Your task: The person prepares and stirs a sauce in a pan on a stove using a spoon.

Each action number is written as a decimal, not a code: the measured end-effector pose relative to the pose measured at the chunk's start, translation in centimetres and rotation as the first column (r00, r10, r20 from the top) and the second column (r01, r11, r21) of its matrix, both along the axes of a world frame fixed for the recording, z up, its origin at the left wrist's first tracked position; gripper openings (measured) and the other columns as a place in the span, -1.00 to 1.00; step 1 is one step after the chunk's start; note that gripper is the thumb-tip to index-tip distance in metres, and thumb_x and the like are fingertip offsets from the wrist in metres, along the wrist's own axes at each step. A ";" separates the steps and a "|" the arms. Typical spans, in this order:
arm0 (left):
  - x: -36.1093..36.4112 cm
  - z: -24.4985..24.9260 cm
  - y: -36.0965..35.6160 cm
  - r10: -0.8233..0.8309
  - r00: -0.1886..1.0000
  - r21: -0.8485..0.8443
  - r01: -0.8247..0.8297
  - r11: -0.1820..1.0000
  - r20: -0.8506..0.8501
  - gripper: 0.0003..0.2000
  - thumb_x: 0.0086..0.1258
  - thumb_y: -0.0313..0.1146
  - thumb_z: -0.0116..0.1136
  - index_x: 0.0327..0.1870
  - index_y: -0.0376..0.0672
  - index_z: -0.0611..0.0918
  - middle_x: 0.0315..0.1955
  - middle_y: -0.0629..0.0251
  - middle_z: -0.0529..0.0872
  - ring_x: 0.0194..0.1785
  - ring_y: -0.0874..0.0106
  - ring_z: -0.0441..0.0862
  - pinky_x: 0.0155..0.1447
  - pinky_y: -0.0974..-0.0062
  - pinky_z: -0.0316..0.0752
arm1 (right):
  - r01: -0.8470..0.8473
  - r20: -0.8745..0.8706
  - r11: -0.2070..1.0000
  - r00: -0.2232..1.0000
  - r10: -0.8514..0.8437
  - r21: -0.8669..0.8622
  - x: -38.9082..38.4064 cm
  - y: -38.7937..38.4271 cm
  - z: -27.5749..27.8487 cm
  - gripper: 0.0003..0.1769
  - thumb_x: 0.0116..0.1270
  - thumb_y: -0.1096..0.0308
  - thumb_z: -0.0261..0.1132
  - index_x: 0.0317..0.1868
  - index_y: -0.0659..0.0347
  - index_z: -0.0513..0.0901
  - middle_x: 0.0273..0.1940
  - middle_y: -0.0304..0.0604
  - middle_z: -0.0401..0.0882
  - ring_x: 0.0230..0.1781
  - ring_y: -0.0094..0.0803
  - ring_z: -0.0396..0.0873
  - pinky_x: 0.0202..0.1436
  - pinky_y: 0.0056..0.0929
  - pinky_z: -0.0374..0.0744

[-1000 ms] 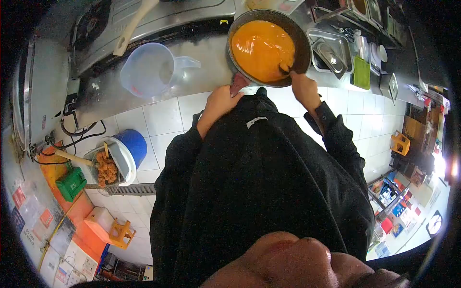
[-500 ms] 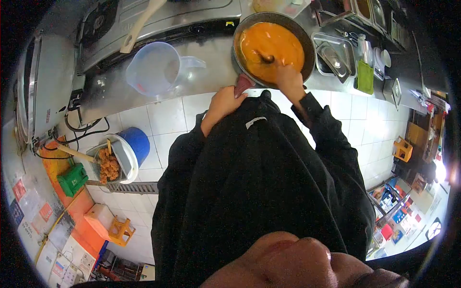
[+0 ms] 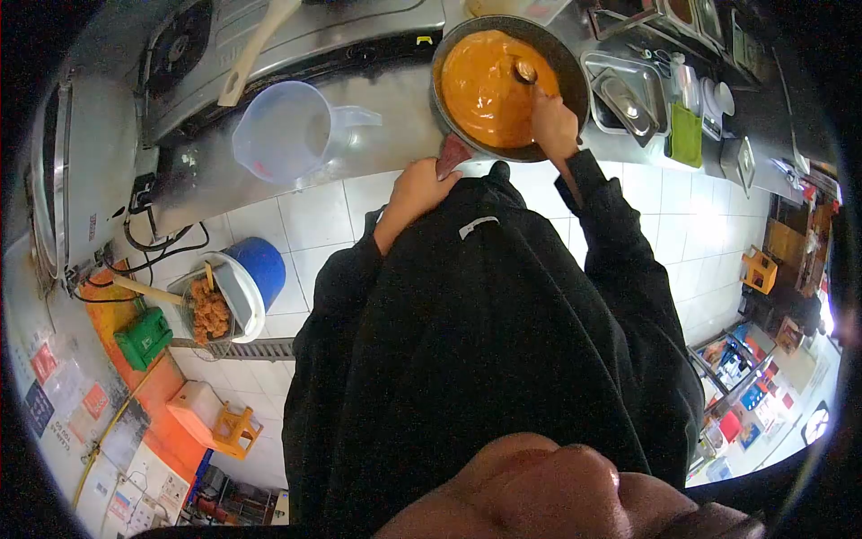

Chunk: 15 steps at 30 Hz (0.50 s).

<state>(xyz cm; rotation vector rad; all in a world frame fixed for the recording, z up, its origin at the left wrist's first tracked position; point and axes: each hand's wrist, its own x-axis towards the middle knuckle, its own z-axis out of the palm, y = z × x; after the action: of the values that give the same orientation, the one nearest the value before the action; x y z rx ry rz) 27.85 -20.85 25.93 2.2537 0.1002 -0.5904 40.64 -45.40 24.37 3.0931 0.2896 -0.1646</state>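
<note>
A dark speckled pan (image 3: 575,76) stands on the steel counter, holding thick orange sauce (image 3: 489,90). My right hand (image 3: 555,126) is closed round a ladle (image 3: 525,70), whose round bowl sits in the sauce toward the pan's far right side; the handle is mostly hidden by my fingers. At the pan's near left edge, my left hand (image 3: 420,190) grips a dark red cloth (image 3: 452,156). Whether a pan handle lies under the cloth cannot be seen. Left of the pan is a clear plastic measuring jug (image 3: 283,130), its handle pointing toward the pan.
Right of the pan lie a steel tray (image 3: 660,126) with a lid in it and a green cloth (image 3: 685,136). A stove (image 3: 314,45) is behind the jug. On the left, a basket of fried pieces (image 3: 210,310) sits by a blue bucket (image 3: 260,274).
My right hand has moved right with the ladle, whose bowl shifted from the sauce's middle to its far right. My left hand stays on the cloth at the pan's edge.
</note>
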 end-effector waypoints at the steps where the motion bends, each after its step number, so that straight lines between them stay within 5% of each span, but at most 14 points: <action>1: -0.1 -0.3 0.0 0.006 1.000 0.001 -0.006 1.000 -0.001 -0.61 0.19 -0.09 0.22 -0.12 -0.22 0.60 -0.30 -0.09 0.67 -0.15 -0.05 0.60 -0.07 0.13 0.47 | -0.006 -0.001 1.000 1.000 0.006 0.001 -0.5 -0.2 0.6 -0.64 0.35 0.35 -0.04 0.15 0.11 0.40 -0.35 0.10 0.58 -0.43 -0.03 0.65 -0.45 -0.15 0.61; 3: -0.3 -1.1 0.0 0.036 0.994 -0.016 -0.034 0.999 0.104 -0.60 0.20 -0.07 0.21 -0.11 -0.21 0.60 -0.29 -0.09 0.67 -0.14 -0.05 0.60 -0.07 0.14 0.47 | 0.012 -0.039 1.000 0.999 -0.011 0.020 -2.3 -0.7 1.9 -0.66 0.33 0.38 -0.04 0.11 0.14 0.41 -0.36 0.14 0.58 -0.45 -0.01 0.64 -0.49 -0.15 0.60; 8: -0.1 -0.4 -0.1 0.017 1.000 0.022 -0.017 1.000 0.022 -0.60 0.20 -0.05 0.21 -0.12 -0.20 0.60 -0.30 -0.08 0.67 -0.14 -0.05 0.60 -0.06 0.15 0.47 | -0.096 0.019 0.995 0.995 0.097 -0.013 -5.2 2.0 2.8 -0.72 0.22 0.40 0.06 -0.07 0.22 0.51 -0.45 0.01 0.58 -0.54 -0.13 0.63 -0.54 -0.24 0.61; 13: 0.2 0.2 -0.1 -0.027 0.996 0.045 0.031 0.999 -0.089 -0.61 0.20 -0.05 0.20 -0.15 -0.22 0.61 -0.29 -0.08 0.67 -0.12 -0.04 0.59 -0.05 0.15 0.46 | -0.134 0.128 0.990 0.982 0.139 -0.052 -2.0 4.6 2.1 -0.71 0.22 0.40 0.07 -0.03 0.16 0.50 -0.44 -0.04 0.60 -0.53 -0.14 0.64 -0.53 -0.27 0.62; 15: -0.1 0.3 -0.2 0.033 0.999 0.001 -0.033 0.999 0.029 -0.57 0.19 0.01 0.19 -0.27 -0.29 0.61 -0.33 -0.11 0.66 -0.15 -0.05 0.59 -0.07 0.08 0.47 | -0.065 0.046 0.994 0.997 0.069 -0.090 0.3 4.9 1.1 -0.70 0.28 0.36 0.04 0.02 0.11 0.48 -0.35 -0.03 0.62 -0.46 -0.13 0.67 -0.49 -0.23 0.64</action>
<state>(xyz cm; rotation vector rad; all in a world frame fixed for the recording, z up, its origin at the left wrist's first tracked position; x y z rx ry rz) 27.73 -21.00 26.20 2.2574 0.1229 -0.5396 40.97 -40.53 25.51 2.9898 0.3729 -0.0962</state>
